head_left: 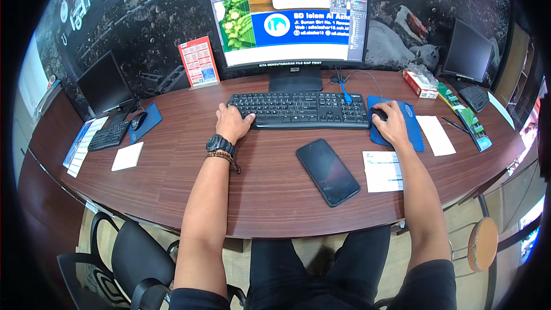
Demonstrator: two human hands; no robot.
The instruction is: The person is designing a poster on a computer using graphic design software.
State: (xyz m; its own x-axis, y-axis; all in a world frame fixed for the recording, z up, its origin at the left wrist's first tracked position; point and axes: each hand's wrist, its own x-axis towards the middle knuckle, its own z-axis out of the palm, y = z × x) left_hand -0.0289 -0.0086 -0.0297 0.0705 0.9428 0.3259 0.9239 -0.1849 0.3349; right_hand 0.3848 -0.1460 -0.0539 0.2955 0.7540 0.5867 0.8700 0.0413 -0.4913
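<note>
My left hand (pixel 231 123) rests at the left end of a black keyboard (pixel 301 109), thumb apart from the fingers, holding nothing. A black watch (pixel 221 144) and a beaded bracelet are on that wrist. At the keyboard's right end, my right hand (pixel 394 125) is closed over a black computer mouse (pixel 379 114), which it partly hides. Under the mouse lies a blue mouse pad (pixel 414 135). Behind the keyboard stands a curved monitor (pixel 241 57) displaying a layout with green plants and a blue banner. A dark-screened phone (pixel 328 172) lies face up nearer to me.
A printed slip (pixel 380 172) lies partly under my right forearm, beside a white paper (pixel 436 136). A red and white desk calendar (pixel 198 62) stands left of the monitor. Two other monitors flank the curved desk (pixel 264 206). A black chair (pixel 138 252) is at lower left.
</note>
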